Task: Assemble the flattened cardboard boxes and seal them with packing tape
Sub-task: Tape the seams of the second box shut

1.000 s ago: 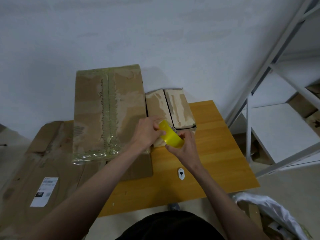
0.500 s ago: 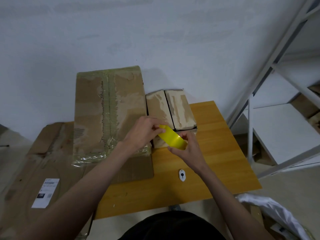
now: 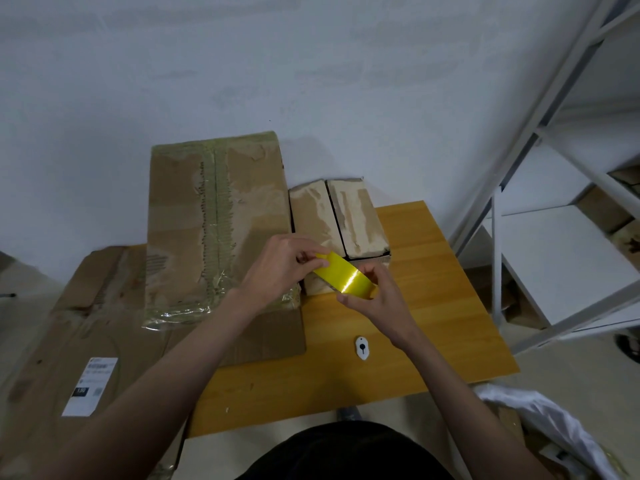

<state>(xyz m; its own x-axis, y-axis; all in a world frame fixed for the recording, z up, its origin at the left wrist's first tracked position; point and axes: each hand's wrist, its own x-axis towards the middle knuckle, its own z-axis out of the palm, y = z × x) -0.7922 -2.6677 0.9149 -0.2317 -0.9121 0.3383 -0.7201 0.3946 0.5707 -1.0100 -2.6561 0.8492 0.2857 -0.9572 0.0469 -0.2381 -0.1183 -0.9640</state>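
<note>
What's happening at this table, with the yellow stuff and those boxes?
A person is getting packing tape ready. The right hand holds a yellow tape roll while the left hand pinches its loose end. Just behind sits a small box with its top flaps closed but no fresh tape across the seam yet. A bigger box beside it already carries tape. A small white cutter lies on the wooden table.

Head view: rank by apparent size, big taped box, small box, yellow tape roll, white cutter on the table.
1. Big taped box
2. Small box
3. Yellow tape roll, partly hidden by both hands, so a rough call
4. White cutter
</note>
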